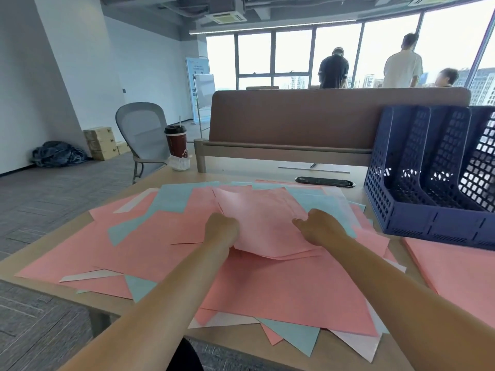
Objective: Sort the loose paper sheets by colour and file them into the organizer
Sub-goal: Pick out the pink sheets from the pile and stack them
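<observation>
Hands, left (221, 228) and right (318, 228), are both gripping a pink bunch (263, 223) off the desk pile (160, 250), probably heading for the organizer (388, 183) next.

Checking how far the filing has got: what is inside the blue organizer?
In the blue organizer, the two visible slots show only mesh walls, no sheets. Its front lip hides the slot floors, and the frame edge cuts off its right part.

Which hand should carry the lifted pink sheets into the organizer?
Right, probably. The left hand and right hand both hold the pink sheets, but the blue organizer stands on the right hand's side; the left would have to cross over.
</observation>
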`<state>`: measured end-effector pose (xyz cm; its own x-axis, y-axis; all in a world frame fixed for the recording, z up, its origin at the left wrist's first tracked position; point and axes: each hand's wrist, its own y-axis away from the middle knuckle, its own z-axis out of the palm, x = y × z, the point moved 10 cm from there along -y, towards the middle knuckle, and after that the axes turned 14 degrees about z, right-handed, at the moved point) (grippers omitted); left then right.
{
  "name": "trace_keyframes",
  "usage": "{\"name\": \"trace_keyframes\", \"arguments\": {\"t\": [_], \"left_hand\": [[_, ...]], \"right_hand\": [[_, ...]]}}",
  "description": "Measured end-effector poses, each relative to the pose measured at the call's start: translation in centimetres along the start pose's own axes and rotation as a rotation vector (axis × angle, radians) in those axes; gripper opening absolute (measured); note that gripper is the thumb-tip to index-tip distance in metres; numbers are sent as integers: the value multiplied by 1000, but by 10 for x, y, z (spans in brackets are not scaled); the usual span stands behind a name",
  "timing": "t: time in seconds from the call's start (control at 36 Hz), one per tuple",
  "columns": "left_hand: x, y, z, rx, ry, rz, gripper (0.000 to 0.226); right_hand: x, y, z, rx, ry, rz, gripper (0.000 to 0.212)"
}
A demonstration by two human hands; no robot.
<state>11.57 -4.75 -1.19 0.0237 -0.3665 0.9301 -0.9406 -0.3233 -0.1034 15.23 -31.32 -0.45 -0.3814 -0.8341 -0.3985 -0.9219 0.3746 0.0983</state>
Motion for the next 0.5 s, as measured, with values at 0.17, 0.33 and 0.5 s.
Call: {"name": "trace_keyframes", "arguments": {"t": [0.17,0.33,0.5], "left_hand": [[4,-1,4,-12,73,-47,17],[-3,-9,9,-59,139,-135,28],[-4,-17,8,-91,21,-102,35]], "right_hand": [[-7,1,1,9,-63,-11,44],[-9,0,0,11,-151,-12,34],[-10,5,1,-55,-176,-49,30]]}}
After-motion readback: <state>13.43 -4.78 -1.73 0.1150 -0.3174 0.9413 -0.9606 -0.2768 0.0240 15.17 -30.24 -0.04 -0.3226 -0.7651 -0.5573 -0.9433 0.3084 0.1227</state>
